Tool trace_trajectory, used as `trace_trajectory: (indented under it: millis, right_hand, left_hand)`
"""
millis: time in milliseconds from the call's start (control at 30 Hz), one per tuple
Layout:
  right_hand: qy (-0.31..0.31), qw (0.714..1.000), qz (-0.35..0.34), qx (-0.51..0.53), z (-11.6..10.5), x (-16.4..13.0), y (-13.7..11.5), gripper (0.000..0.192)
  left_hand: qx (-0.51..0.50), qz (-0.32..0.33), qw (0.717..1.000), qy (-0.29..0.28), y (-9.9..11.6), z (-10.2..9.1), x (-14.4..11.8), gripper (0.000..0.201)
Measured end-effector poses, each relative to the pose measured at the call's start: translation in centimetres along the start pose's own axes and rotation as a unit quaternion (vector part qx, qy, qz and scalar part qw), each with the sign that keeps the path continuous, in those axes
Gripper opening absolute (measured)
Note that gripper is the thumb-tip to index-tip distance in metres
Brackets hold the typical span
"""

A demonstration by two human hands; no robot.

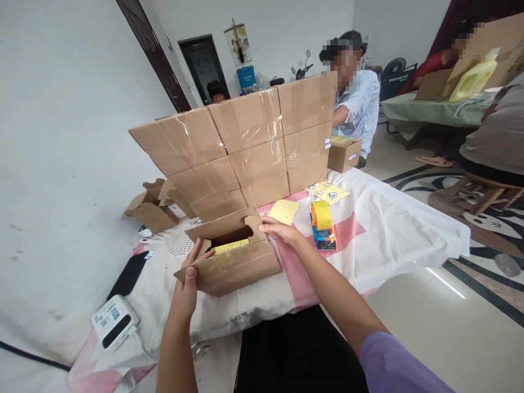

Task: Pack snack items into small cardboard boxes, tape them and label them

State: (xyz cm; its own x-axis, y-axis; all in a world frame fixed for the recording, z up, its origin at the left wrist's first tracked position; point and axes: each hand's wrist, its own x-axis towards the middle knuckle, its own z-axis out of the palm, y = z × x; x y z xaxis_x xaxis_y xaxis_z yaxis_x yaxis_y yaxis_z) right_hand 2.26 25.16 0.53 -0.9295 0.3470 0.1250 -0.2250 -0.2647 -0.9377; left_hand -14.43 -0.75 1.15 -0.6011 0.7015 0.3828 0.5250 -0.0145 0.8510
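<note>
An open cardboard box (241, 267) sits on the cloth-covered table in front of me, its long flaps raised. Something yellow with printed marks (231, 247) shows inside it; most of the contents are hidden. My left hand (189, 278) grips the box's left end, thumb on the outer flap and fingers reaching over the inner edge. At the right end, my right hand (280, 229) holds the notched end flap between thumb and fingers. To the right of the box lies a blue and orange tape dispenser (326, 240) with a yellow roll of tape (321, 214).
Stacked taped cartons (257, 169) form a wall behind the box. Open cartons (153, 207) stand back left; yellow sheets (284, 212) lie near the stack. A white device (115, 322) and black phone-like slab (127, 275) are at left. A person (360, 103) stands behind the table.
</note>
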Motion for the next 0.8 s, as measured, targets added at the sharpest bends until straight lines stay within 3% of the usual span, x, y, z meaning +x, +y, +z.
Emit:
trace_trajectory:
  millis: [100, 167, 267, 400, 500, 567, 600, 667, 733, 800]
  right_hand:
    - [0.012, 1.000, -0.007, -0.014, 0.3, 0.2, -0.1, 0.034]
    - [0.024, 0.999, -0.009, -0.042, 0.4, 0.6, 0.0, 0.032]
    - [0.033, 0.996, -0.028, -0.078, 0.6, 1.1, 0.0, 0.040]
    - [0.068, 0.991, -0.105, -0.055, 1.1, 1.3, 0.1, 0.045]
    - [0.032, 0.987, -0.155, -0.037, 1.1, 1.3, 0.1, 0.030]
    - [0.005, 0.985, -0.166, -0.035, 1.0, 1.2, 0.0, 0.023]
    - [0.007, 0.985, -0.165, -0.044, 1.1, 1.1, -0.1, 0.022]
    - [0.024, 0.984, -0.161, -0.068, 1.2, 1.0, -0.2, 0.017]
    - [0.050, 0.982, -0.164, -0.080, 1.4, 0.9, -0.3, 0.008]
    - [0.065, 0.981, -0.163, -0.080, 1.6, 0.9, -0.2, 0.015]
  left_hand:
    - [-0.012, 0.016, 1.000, 0.001, 0.1, 0.2, 0.2, 0.072]
    - [-0.021, 0.014, 0.999, 0.030, 0.5, 0.6, 0.4, 0.066]
    - [-0.051, -0.039, 0.994, 0.092, 0.9, 1.4, 0.4, 0.057]
    - [-0.067, -0.081, 0.985, 0.138, 0.5, 2.5, 0.2, 0.064]
    - [-0.034, -0.107, 0.976, 0.187, -0.1, 2.7, 0.2, 0.073]
    - [0.008, -0.104, 0.971, 0.213, 0.1, 2.5, 0.0, 0.072]
    - [0.049, -0.082, 0.973, 0.209, 0.4, 2.3, -0.1, 0.063]
    - [0.168, -0.020, 0.970, 0.174, 1.7, 2.1, -0.3, 0.038]
    - [0.293, 0.026, 0.946, 0.134, 3.4, 2.4, -0.5, 0.031]
    - [0.368, 0.057, 0.922, 0.104, 5.1, 3.2, -0.7, 0.030]
